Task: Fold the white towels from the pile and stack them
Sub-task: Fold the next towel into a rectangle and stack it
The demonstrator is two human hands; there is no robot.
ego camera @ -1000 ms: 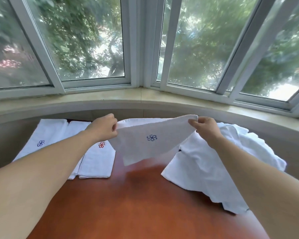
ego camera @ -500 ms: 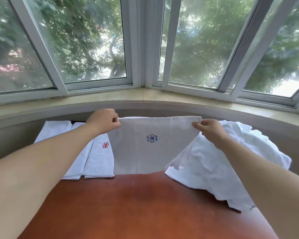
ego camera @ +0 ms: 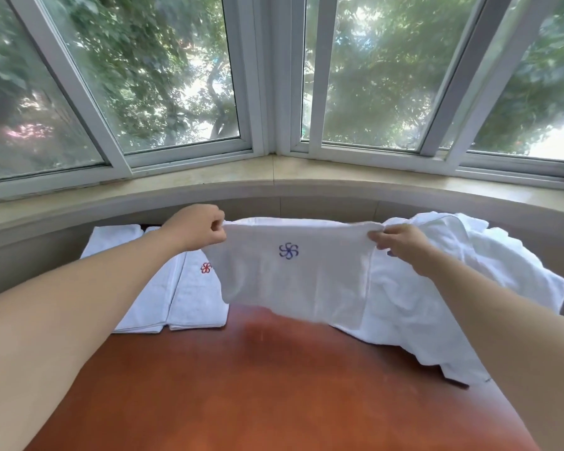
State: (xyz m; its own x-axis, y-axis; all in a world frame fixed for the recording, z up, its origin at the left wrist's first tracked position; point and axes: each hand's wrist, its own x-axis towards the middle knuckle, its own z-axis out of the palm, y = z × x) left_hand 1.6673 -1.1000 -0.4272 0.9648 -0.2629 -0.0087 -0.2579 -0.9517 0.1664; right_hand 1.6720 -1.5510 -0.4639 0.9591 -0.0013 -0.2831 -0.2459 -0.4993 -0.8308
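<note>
A white towel [ego camera: 293, 278] with a blue flower emblem hangs spread in the air above the back of the table. My left hand [ego camera: 197, 227] pinches its upper left corner and my right hand [ego camera: 401, 242] pinches its upper right corner. Its lower edge hovers just over the wood. To the right lies the loose pile of white towels [ego camera: 463, 288], partly behind the held towel. Two folded towels [ego camera: 176, 297] lie side by side at the left, the nearer one showing a red emblem.
The round reddish-brown table [ego camera: 274, 392] fills the foreground. A curved beige window sill [ego camera: 274, 177] and wall run close behind the towels, with white-framed windows above.
The towel went from hanging slack and skewed to stretched flat between both hands. My hands moved apart and the towel now hangs square, lower edge near the table.
</note>
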